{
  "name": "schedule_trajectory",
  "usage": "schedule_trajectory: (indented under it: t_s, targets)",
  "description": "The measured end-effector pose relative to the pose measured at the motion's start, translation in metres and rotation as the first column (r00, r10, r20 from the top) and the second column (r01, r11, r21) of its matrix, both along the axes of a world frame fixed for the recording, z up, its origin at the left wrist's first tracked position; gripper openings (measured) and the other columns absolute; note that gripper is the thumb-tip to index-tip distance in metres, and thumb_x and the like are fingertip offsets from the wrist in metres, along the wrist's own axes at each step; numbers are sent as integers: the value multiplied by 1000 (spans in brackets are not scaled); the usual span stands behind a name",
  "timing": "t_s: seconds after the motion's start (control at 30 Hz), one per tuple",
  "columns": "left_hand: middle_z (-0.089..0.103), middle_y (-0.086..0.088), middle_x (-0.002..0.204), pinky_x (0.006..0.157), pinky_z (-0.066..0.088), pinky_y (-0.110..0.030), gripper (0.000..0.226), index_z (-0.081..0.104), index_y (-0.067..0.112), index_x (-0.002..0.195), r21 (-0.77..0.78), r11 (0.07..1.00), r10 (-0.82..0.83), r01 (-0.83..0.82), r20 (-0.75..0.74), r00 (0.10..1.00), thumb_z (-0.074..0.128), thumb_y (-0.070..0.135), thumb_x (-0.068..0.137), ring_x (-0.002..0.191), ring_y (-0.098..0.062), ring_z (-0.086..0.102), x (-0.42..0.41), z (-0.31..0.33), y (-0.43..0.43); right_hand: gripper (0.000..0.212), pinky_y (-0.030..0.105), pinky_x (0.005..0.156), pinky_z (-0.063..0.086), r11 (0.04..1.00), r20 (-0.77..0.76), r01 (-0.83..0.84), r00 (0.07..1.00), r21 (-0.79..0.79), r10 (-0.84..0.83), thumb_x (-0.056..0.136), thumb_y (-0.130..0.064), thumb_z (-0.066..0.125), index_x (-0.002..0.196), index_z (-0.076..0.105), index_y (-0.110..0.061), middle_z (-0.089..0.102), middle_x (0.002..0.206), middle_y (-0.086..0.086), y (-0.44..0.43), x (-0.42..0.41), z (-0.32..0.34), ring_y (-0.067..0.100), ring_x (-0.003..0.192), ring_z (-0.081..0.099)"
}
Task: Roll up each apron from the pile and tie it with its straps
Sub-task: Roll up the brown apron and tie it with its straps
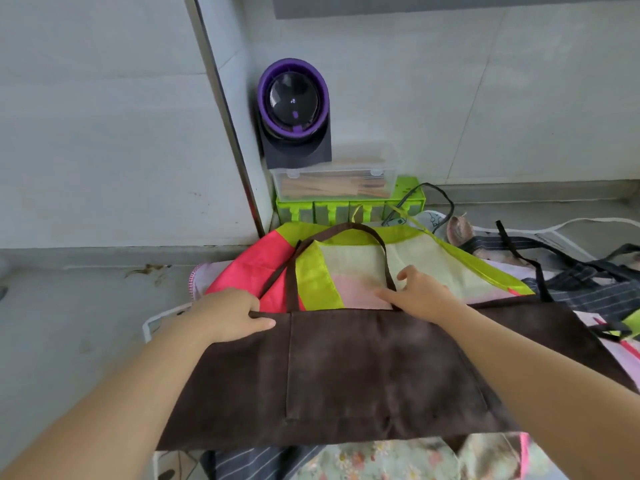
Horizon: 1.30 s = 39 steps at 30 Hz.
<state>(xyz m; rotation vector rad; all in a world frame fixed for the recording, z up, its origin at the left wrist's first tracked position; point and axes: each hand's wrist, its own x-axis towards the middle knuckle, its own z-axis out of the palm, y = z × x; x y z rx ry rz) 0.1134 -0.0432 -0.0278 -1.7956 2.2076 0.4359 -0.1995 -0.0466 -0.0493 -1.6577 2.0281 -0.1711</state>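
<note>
- The brown apron (346, 368) lies spread flat on top of a pile of other aprons, with its upper hem running straight across between the two hands.
- The left hand (228, 317) is at the left end of that hem. Its thumb (265, 323) lies on top of the brown cloth and the other fingers curl under the edge, so the hem is pinched between them.
- The brown neck strap (343, 228) loops up from the hem and away from the person. It lies on a pink and lime apron (263, 268) that shows just beyond the brown apron.
- The right hand (426, 296) is at the hem where the strap's right end joins it. The strap runs down between the raised thumb and the outstretched forefinger (384, 294), which are spread apart. I cannot tell whether they close on the strap.
- A dark striped apron (595, 292) with black straps lies to the right of the brown apron.
- A floral cloth (381, 459) shows under the brown apron's near edge.
- Beyond the brown apron, against the wall, a green rack (346, 209) carries a clear box (332, 183), and a purple-rimmed device (293, 105) is above the box.
</note>
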Motion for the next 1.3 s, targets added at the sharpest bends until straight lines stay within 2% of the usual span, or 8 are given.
schedule_trajectory:
  t_s: [0.17,0.3,0.43,0.6,0.9,1.03,1.13,1.3]
  targets:
    - [55,9,96,80,38,-33,32,60,31,89,-82,996,-34,22,-148,988,48,61,88,88,-13,53,-15,-11,9,55,36,90,38,994,-56,105,993,-17,-106,86,-41,59,128,38,-13,60,114,7,-16,14,-15,29,111,56]
    - [60,4,113,100,32,-42,47,68,31,98,-126,991,43,-50,-54,998,37,67,90,114,-23,50,-39,-21,7,13,32,80,45,994,-61,94,994,49,-91,81,-26,61,86,60,-14,64,98,8,-28,-2,-23,30,94,59]
    - [66,3,101,98,33,-41,33,62,25,86,-86,970,206,-229,-215,955,45,51,94,106,-23,55,-67,-30,0,14,28,66,43,990,-2,136,991,48,-136,81,-16,56,67,57,-14,58,74,6,-31,-12,-23,27,78,55]
    - [60,7,73,76,33,-33,20,47,25,82,-484,828,32,-282,-461,887,48,38,97,80,-20,59,-85,-39,4,14,31,68,40,969,52,237,971,-74,-233,91,-23,47,84,53,-13,59,84,8,-20,-29,-22,31,88,56]
    - [68,5,98,90,37,-33,41,50,24,130,-413,904,-68,-115,-403,913,45,47,97,96,-20,64,-69,-46,8,35,30,90,36,926,-182,-253,961,-281,207,89,-57,47,97,54,-24,61,85,-10,22,-33,-11,16,88,57]
    - [65,6,62,60,46,-28,22,68,18,97,-616,787,-271,44,-280,921,64,35,84,57,-18,63,-66,-57,4,26,27,89,36,867,-220,-449,888,-217,404,93,-48,49,88,51,-22,51,82,-10,34,-42,-31,16,86,51]
    - [64,7,66,58,45,-32,23,69,19,89,-606,795,-174,31,-178,968,73,39,79,61,-20,63,-63,-68,1,26,27,78,32,872,-200,-375,924,-314,325,91,-45,54,91,56,-20,53,86,-7,34,-43,-42,22,90,52]
    - [65,5,80,73,44,-37,60,63,22,83,-499,862,-91,85,14,996,23,67,82,79,-25,62,-47,-65,12,66,31,85,40,930,-293,-285,932,-233,212,77,-78,28,105,54,-25,56,103,-6,33,-41,-42,19,100,52]
